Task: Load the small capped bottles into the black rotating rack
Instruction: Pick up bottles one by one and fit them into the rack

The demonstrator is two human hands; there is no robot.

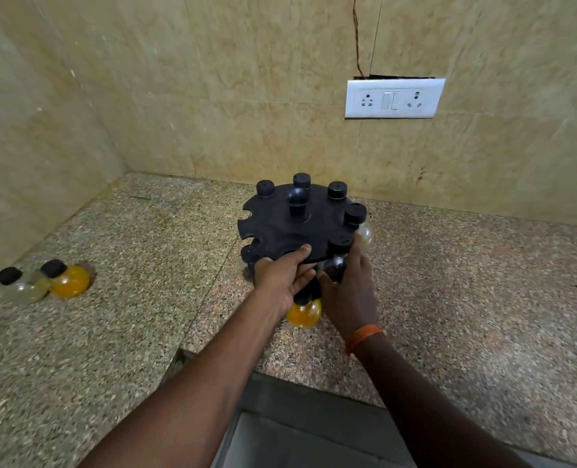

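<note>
The black rotating rack [280,228] stands mid-counter with a central knob, and several black-capped bottles hang in its rim slots. My left hand [282,280] grips the rack's front rim with fingers resting on top of the disc. My right hand [348,292] is wrapped around a dark bottle [335,266] whose cap sits in a front-right slot. A yellow bottle [303,313] sits just below the rack between my hands, its cap partly hidden by my fingers. Two loose bottles lie far left: a pale one [25,289] and an orange one [70,281].
The speckled stone counter [466,282] meets tiled walls behind and on the left, forming a corner. A white socket plate [394,98] is on the back wall. The counter's front edge drops to a grey ledge [314,430] near me.
</note>
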